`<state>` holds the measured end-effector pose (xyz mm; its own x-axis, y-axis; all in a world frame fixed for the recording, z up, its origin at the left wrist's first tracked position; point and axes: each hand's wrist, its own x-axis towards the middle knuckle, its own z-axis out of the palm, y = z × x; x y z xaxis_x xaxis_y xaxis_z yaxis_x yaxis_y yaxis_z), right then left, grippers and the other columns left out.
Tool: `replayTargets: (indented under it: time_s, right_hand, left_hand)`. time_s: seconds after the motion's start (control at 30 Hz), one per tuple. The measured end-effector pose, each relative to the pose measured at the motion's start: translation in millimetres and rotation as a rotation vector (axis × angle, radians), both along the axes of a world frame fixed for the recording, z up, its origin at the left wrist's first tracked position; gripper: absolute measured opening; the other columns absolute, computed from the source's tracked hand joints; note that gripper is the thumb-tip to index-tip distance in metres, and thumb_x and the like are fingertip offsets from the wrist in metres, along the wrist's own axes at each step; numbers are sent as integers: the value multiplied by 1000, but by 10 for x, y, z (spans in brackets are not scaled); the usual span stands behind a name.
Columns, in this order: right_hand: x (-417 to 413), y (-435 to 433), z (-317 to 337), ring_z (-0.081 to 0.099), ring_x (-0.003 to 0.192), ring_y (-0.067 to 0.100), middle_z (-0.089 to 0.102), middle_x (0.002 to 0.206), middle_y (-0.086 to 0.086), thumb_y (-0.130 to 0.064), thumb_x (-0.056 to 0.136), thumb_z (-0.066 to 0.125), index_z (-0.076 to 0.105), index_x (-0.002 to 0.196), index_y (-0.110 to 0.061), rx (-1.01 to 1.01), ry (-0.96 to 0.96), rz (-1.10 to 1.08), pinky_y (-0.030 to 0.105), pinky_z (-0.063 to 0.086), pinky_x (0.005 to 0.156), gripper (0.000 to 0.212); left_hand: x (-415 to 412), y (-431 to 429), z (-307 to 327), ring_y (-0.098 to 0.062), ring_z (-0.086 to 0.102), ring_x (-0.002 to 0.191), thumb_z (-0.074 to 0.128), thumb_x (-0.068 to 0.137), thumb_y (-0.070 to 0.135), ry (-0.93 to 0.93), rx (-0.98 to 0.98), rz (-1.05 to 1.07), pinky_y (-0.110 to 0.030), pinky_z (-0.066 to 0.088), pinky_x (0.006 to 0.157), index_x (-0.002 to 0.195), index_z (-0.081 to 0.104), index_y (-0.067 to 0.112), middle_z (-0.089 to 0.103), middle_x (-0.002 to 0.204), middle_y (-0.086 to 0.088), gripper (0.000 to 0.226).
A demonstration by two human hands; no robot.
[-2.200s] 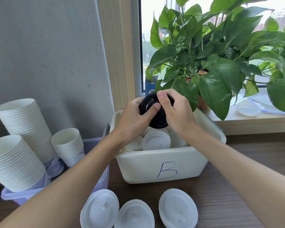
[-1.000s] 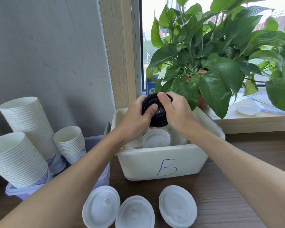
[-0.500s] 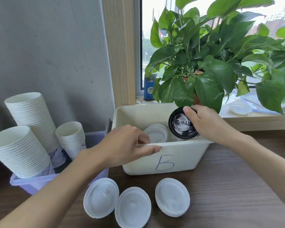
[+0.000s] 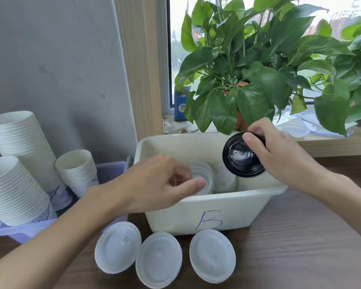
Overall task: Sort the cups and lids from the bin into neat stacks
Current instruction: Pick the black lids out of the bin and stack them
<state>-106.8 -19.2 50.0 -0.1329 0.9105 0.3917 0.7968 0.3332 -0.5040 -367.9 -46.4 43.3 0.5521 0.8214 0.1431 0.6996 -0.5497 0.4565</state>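
A dark wood-grain table (image 4: 300, 236) carries a white bin (image 4: 238, 209) marked "B". At the bin's 6 o'clock three white lids lie flat in a row: left lid (image 4: 118, 247) touching middle lid (image 4: 158, 259), right lid (image 4: 212, 255) just beside. At 9 o'clock sits a lilac plastic tub (image 4: 23, 230)

BACKGROUND AND ROOM

Grey plaster wall (image 4: 50, 59) at left. Light wooden frame (image 4: 140, 69) borders the window (image 4: 175, 28); daylight enters through it. Wooden sill (image 4: 331, 147) carries a leafy potted plant (image 4: 258, 69) and a small blue box (image 4: 180, 106). Desk (image 4: 300, 247): dark wood-grain surface.
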Motion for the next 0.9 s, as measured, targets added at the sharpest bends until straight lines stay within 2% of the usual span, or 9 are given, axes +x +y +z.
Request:
replayTargets:
  time_s: [0.07, 0.13, 0.3, 0.37, 0.5, 0.63, 0.7, 0.77, 0.9]
  right_hand:
    - [33, 47, 7, 53, 88, 14, 61, 98, -6, -41, 98, 40, 45, 111, -23, -15, -45, 14, 31, 34, 72, 23]
    - [71, 109, -5, 54, 85, 15, 62, 96, -4, -43, 97, 38, 43, 112, -25, -29, -98, 30, 36, 38, 72, 24]
    - [102, 292, -80, 56, 101, 22, 63, 112, -2, -46, 96, 37, 38, 118, -32, -107, -189, 91, 41, 44, 90, 26]
    - [112, 379, -123, 54, 100, 21, 65, 110, -4, -47, 95, 36, 36, 120, -33, -91, -274, 116, 32, 36, 92, 29]
    - [95, 469, -143, 50, 96, 23, 70, 100, 0, -45, 96, 36, 31, 121, -34, -14, -436, 137, 15, 12, 78, 28]
    - [23, 517, -155, 51, 92, 26, 68, 90, -4, -42, 98, 35, 33, 118, -31, 26, -425, 177, 21, 20, 73, 22]
    - [-29, 518, -135, 52, 75, 26, 63, 71, -2, -39, 97, 37, 35, 106, -30, -2, -291, 203, 30, 32, 65, 13]
    - [-89, 514, -105, 51, 63, 25, 57, 64, 0, -33, 97, 44, 37, 99, -25, -45, -115, 222, 38, 41, 59, 11]
    - [-201, 484, -49, 41, 53, 15, 49, 60, -1, -36, 96, 47, 43, 91, -19, -92, 81, 194, 31, 38, 54, 18]
  left_hand:
    - [74, 169, 27, -5, 61, 71, 53, 92, 56, 6, 74, 10, -30, 52, 65, 83, 69, 26, 64, 74, 14, 35]
    - [165, 377, 14, -5, 58, 84, 54, 92, 56, 82, 115, -28, -35, 52, 76, 99, 68, 31, 60, 93, 17, 29]
    - [389, 837, -67, -4, 54, 101, 50, 89, 68, 275, 64, -122, -36, 49, 90, 123, 55, 37, 55, 123, 16, 46]
    - [434, 948, -89, -3, 54, 101, 52, 87, 69, 308, 7, -131, -31, 47, 88, 126, 54, 37, 56, 124, 16, 50]
    - [435, 1051, -191, -7, 57, 103, 56, 83, 70, 320, -107, -154, -30, 49, 88, 119, 61, 34, 60, 113, 15, 50]
    - [461, 1125, -271, -8, 62, 99, 59, 81, 67, 149, -94, -37, -29, 53, 82, 114, 58, 27, 63, 105, 14, 52]
    - [490, 1156, -240, -5, 63, 97, 62, 74, 71, -32, -116, 36, -27, 54, 79, 122, 51, 26, 63, 107, 14, 67]
    - [521, 1162, -180, -3, 67, 94, 65, 66, 76, -199, -212, 72, -26, 55, 81, 127, 50, 27, 68, 106, 13, 79]
    - [542, 1091, -79, -6, 72, 85, 73, 85, 40, -349, -296, 69, -22, 55, 76, 114, 64, 17, 74, 92, 6, 38]
